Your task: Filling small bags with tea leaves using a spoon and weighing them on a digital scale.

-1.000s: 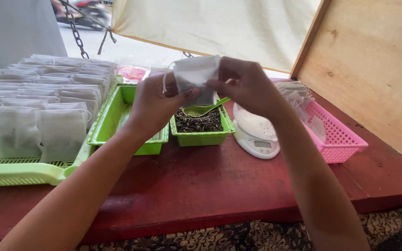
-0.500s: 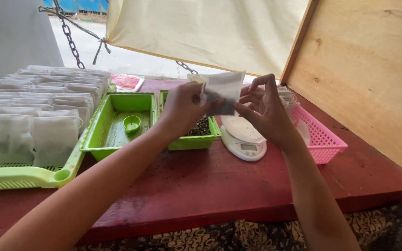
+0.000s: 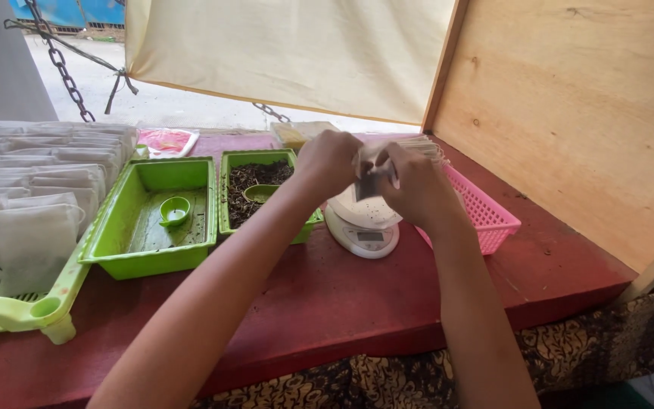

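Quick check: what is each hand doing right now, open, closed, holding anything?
Left hand: closed, pinching the small white pouch above the scale.
Right hand: closed on the same pouch.

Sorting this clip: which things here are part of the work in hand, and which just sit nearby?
In use:
left hand
right hand
small filter bag
white scale
tray of dark leaves

Lying about:
empty green tray
pink basket
filled bags
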